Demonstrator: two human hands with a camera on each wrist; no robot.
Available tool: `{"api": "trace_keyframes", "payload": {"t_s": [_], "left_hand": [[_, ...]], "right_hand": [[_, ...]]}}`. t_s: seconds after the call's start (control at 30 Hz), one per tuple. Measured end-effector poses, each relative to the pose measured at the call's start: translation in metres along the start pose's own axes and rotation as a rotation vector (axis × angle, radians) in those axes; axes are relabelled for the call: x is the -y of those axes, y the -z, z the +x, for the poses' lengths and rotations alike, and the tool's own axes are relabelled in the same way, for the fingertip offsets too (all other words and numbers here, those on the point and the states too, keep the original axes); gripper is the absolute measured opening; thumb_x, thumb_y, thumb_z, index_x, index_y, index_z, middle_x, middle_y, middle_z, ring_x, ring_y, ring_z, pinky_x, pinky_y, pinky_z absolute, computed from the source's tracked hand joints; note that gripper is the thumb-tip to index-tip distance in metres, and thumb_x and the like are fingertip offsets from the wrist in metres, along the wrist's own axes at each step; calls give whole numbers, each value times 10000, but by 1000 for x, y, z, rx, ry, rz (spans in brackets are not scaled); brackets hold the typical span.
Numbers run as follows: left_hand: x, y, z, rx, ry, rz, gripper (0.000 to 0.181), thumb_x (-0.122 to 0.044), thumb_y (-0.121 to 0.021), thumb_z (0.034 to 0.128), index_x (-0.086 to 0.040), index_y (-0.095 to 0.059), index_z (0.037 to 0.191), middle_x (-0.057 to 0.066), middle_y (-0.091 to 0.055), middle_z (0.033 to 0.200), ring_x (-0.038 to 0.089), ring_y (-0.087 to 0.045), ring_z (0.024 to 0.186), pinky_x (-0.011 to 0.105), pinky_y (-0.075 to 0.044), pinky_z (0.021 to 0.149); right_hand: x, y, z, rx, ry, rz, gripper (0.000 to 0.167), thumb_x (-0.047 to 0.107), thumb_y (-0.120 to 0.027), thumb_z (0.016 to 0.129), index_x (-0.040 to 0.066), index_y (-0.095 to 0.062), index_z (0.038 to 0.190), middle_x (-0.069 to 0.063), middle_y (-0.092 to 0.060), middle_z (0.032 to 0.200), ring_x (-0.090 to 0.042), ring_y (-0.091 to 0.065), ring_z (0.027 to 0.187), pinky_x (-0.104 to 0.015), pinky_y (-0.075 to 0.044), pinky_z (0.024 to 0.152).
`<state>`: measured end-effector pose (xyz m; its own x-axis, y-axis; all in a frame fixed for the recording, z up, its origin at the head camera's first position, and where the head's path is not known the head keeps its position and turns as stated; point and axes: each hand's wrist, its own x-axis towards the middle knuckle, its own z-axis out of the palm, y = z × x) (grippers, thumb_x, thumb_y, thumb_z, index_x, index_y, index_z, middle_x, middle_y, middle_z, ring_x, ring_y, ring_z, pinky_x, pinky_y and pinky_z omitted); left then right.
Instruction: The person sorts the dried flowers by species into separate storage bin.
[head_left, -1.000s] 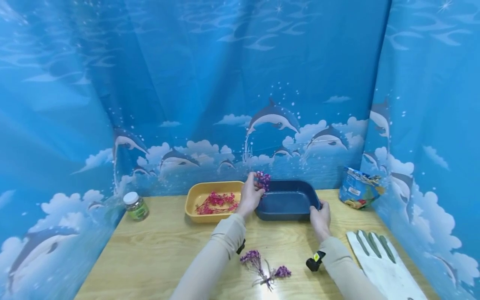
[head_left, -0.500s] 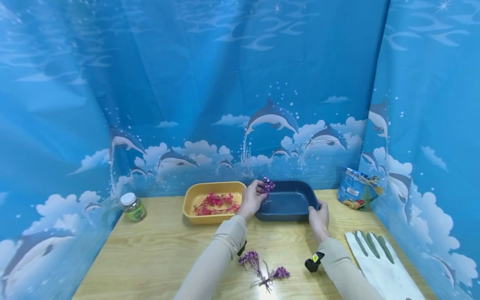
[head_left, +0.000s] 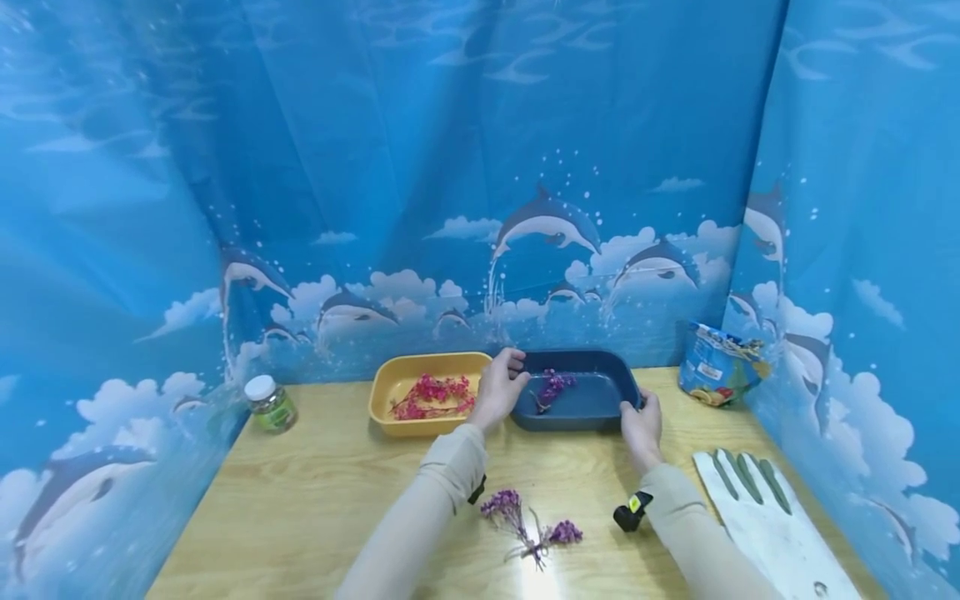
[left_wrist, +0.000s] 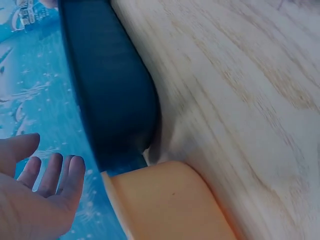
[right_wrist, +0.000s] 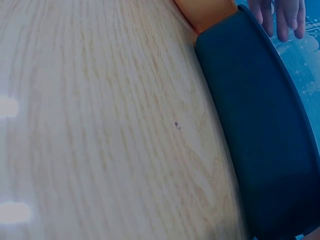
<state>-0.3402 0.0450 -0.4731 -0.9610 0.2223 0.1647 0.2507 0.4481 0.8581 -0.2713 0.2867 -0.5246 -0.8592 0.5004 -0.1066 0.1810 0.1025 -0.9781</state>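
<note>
My left hand [head_left: 500, 388] hovers over the adjoining ends of two trays. In the left wrist view the left hand [left_wrist: 42, 200] has loosely spread fingers and an unfilled palm. A purple dried flower sprig [head_left: 553, 388] lies in the left part of the dark blue tray [head_left: 600, 398]. At that tray's right end my right hand [head_left: 642, 429] holds the rim, thumb on the near side; its other fingers are mostly hidden. Left of it stands the yellow tray [head_left: 380, 407], with pink-red dried flowers [head_left: 433, 397] inside.
Purple dried flowers tied in a bunch [head_left: 534, 533] lie on the wooden table [head_left: 315, 500] between the forearms. A lidded jar [head_left: 272, 406] stands at left. On the right are a blue snack bag [head_left: 718, 367] and a white glove with green fingertips [head_left: 772, 517]. A dolphin-print curtain [head_left: 420, 208] encloses the table.
The left hand has lowered the purple sprig into the dark blue tray, let go and drawn slightly back to the left. The right hand keeps its hold on the rim.
</note>
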Motion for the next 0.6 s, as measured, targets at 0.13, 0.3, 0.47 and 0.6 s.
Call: {"api": "trace_keyframes", "payload": {"t_s": [0.13, 0.3, 0.47, 0.6], "left_hand": [[-4, 7, -9, 23, -8, -17, 387, -202, -652, 1047, -168, -582, 1426, 109, -688, 1319, 260, -674, 1176, 416, -619, 956], [-18, 11, -27, 60, -24, -40, 463, -256, -644, 1040, -209, -544, 1490, 92, -665, 1386, 289, -655, 1246, 458, -605, 1000], [-31, 10, -51, 144, -89, 16, 461, -284, -665, 1017, -195, -573, 1460, 100, -654, 1409, 334, -643, 1281, 469, -575, 1061], [-36, 7, -77, 275, -165, 168, 441, -274, -690, 1008, -187, -600, 1431, 76, -658, 1403, 288, -657, 1259, 404, -578, 1059]], "right_hand": [[-1, 0, -2, -1, -8, -6, 583, 85, -432, 1065, -55, -254, 1602, -318, -325, 1649, -444, -332, 1545, -564, -324, 1298], [-1, 0, -1, -7, 0, -10, 587, 85, -430, 1062, -56, -253, 1604, -323, -321, 1651, -451, -328, 1547, -568, -322, 1299], [2, 0, -1, 6, 3, -12, 592, 96, -430, 1067, -41, -248, 1614, -320, -311, 1657, -457, -328, 1546, -577, -339, 1283], [3, 1, -1, 5, -4, -9, 584, 84, -429, 1063, -47, -259, 1606, -317, -317, 1656, -447, -334, 1547, -562, -343, 1285]]}}
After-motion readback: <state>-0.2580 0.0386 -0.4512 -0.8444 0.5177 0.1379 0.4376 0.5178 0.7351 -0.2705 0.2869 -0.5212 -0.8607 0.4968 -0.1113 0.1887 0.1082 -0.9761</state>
